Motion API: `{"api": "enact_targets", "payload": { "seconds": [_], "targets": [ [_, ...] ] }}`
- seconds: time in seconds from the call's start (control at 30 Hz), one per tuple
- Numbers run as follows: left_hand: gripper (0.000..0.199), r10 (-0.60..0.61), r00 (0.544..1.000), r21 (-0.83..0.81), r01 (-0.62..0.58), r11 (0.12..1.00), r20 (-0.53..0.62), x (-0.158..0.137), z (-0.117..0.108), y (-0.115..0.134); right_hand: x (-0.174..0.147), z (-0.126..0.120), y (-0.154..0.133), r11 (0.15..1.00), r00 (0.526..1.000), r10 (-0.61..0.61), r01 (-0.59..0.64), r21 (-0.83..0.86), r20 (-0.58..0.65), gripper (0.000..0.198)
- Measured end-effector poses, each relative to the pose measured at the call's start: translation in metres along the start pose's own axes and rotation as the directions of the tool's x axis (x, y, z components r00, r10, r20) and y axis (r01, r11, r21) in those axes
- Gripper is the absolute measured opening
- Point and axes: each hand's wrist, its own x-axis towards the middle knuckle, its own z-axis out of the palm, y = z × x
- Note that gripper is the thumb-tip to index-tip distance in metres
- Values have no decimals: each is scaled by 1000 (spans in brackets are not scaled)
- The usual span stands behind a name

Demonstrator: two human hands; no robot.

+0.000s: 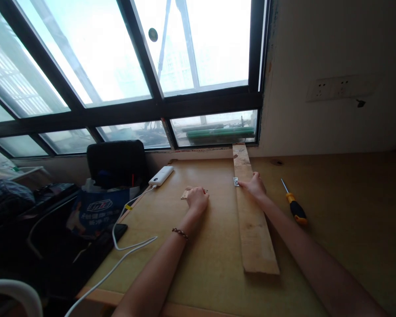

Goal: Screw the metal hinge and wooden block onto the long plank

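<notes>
A long wooden board (253,224) lies on the table, its far end near the window. At the board's left edge sits a small metal hinge (236,182). My right hand (255,188) reaches across the board with its thumb on the hinge, pressing it to the wood. My left hand (198,199) rests on the table left of the board, fingers curled together over a small flat light-brown piece (185,194). What those fingers hold is hidden or too small to name. A screwdriver (294,204) with an orange and black handle lies right of the board.
A white power bank (161,175) stands at the table's left edge, and its white cable (132,248) trails across the near left corner. Beyond that edge are a black chair (116,157) and a blue bag (97,213). The window (198,99) and wall bound the table (211,264) behind.
</notes>
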Motion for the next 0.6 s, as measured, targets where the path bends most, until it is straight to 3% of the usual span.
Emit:
{"api": "enact_targets", "payload": {
  "seconds": [0.27, 0.37, 0.43, 0.5, 0.53, 0.6],
  "targets": [
    [22, 43, 993, 66, -36, 997, -110, -1, 7, 1, 2, 3, 3, 1000, 1000, -22, 22, 15, -15, 85],
    [18, 122, 982, -42, -129, 991, -147, -7, 4, 7, 2, 4, 4, 999, 999, -29, 30, 13, -21, 85],
    [15, 180, 971, -227, -213, 950, -159, -11, 3, 18, 2, 3, 4, 1000, 999, -28, 28, 7, -21, 85],
    [13, 165, 981, -509, -194, 839, -101, -12, 7, 34, 1, 3, 3, 1000, 1000, -24, 25, 2, -17, 85],
    [12, 131, 991, -663, -115, 740, -25, -11, 11, 43, 1, 2, 2, 1000, 1000, -25, 25, 1, -16, 85],
    [14, 89, 975, -888, 147, 435, 205, -7, 20, 63, 0, 1, 1, 1000, 999, -29, 29, 2, -17, 86]
  ]
}}
